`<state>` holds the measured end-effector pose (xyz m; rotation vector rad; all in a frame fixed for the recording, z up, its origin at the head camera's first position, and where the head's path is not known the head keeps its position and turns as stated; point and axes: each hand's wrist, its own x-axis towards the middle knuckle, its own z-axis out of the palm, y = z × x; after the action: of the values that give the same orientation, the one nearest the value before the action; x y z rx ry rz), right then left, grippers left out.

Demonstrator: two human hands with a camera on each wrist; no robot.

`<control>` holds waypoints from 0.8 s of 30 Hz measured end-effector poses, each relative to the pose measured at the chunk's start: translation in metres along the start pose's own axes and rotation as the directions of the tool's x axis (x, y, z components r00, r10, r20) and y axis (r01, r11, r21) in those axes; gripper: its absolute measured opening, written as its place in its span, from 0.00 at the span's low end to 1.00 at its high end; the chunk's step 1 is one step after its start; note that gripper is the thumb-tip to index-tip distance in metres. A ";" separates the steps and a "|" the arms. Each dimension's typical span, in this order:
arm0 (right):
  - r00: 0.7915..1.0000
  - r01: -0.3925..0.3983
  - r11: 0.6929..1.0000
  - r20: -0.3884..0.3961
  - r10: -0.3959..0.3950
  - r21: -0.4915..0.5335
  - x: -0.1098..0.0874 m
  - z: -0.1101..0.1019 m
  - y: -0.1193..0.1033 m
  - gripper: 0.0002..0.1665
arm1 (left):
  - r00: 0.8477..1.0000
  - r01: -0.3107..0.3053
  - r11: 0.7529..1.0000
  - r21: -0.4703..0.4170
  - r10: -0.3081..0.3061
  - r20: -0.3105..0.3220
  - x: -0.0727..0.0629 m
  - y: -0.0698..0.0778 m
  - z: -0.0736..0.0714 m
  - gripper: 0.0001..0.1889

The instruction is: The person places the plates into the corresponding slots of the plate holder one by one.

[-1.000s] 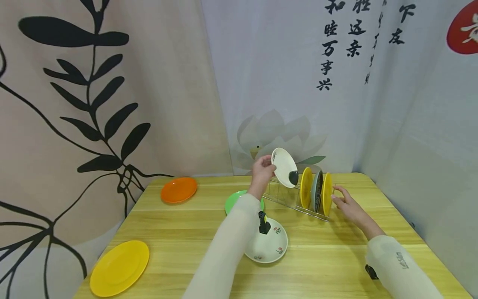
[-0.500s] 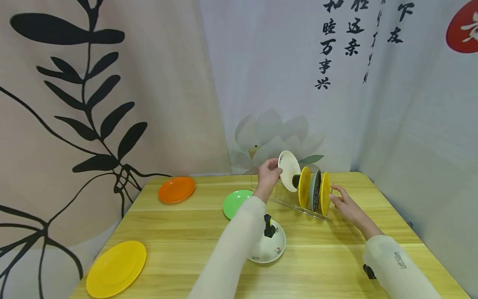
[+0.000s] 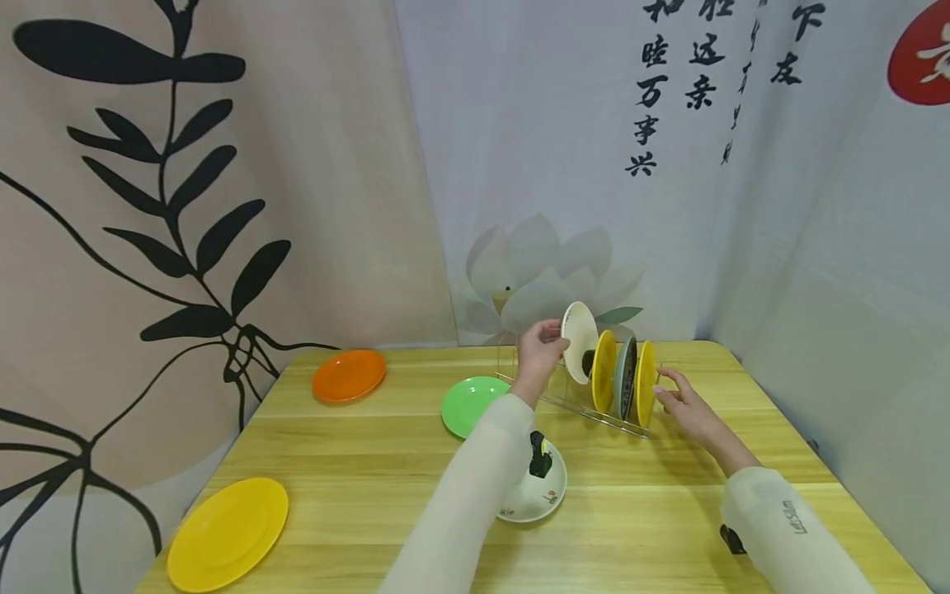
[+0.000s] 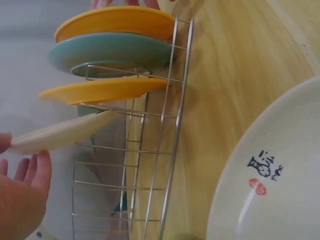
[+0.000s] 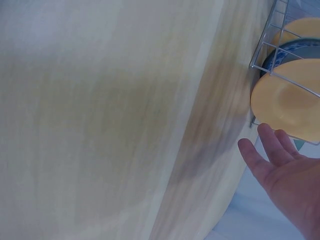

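My left hand [image 3: 540, 355] pinches the rim of a small white plate [image 3: 579, 338] with a dark patch. The plate is tilted steeply over the wire dish rack [image 3: 586, 410], its low edge near the rack's wires [image 4: 150, 112] in the left wrist view. Beside it in the rack stand a yellow plate [image 3: 604, 371], a grey-green plate with a dark patterned back [image 3: 626, 375] and another yellow plate [image 3: 646, 384]. My right hand [image 3: 693, 412] is at the rack's right end, fingers loosely extended by the outer yellow plate [image 5: 287, 100]; whether they touch it I cannot tell.
A green plate [image 3: 467, 404] and a white plate with small printed marks [image 3: 545, 495] lie flat on the wooden table [image 3: 356, 487], partly behind my left sleeve. An orange plate [image 3: 349, 375] lies at the back left, a larger yellow plate [image 3: 228, 535] at the front left.
My left hand has carried the white plate right and slightly down, closer to the racked yellow plate, and turned it more edge-on. The right hand stays at the rack's end.
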<state>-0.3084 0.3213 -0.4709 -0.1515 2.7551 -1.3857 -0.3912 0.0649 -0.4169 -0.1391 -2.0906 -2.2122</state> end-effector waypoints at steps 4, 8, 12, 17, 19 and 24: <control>1.000 -0.002 1.000 0.007 0.002 0.000 0.000 0.002 -0.001 0.39 | 1.000 0.023 0.999 0.032 -0.023 0.002 -0.005 -0.003 -0.003 0.18; 1.000 -0.007 1.000 0.016 0.007 0.006 0.000 0.002 -0.004 0.39 | 1.000 0.026 0.998 0.048 -0.026 -0.013 -0.007 -0.007 -0.010 0.17; 1.000 -0.017 1.000 0.019 0.017 0.005 -0.001 0.002 -0.004 0.39 | 0.999 0.026 0.999 0.044 -0.025 -0.020 -0.006 -0.009 -0.018 0.17; 1.000 -0.019 1.000 0.016 0.019 -0.009 -0.002 0.001 -0.003 0.39 | 1.000 0.021 0.998 0.067 -0.020 -0.018 -0.004 -0.008 -0.029 0.18; 1.000 -0.015 1.000 0.017 0.015 -0.011 -0.002 0.001 -0.004 0.39 | 1.000 0.021 0.997 0.078 -0.020 -0.017 -0.004 -0.007 -0.034 0.18; 1.000 -0.015 1.000 0.021 0.015 -0.009 -0.003 0.001 -0.004 0.39 | 0.999 0.035 0.997 0.064 -0.034 -0.014 -0.001 -0.005 -0.055 0.18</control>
<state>-0.3053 0.3181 -0.4680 -0.1446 2.7399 -1.3614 -0.3909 0.0104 -0.4248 -0.0842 -2.1702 -2.1553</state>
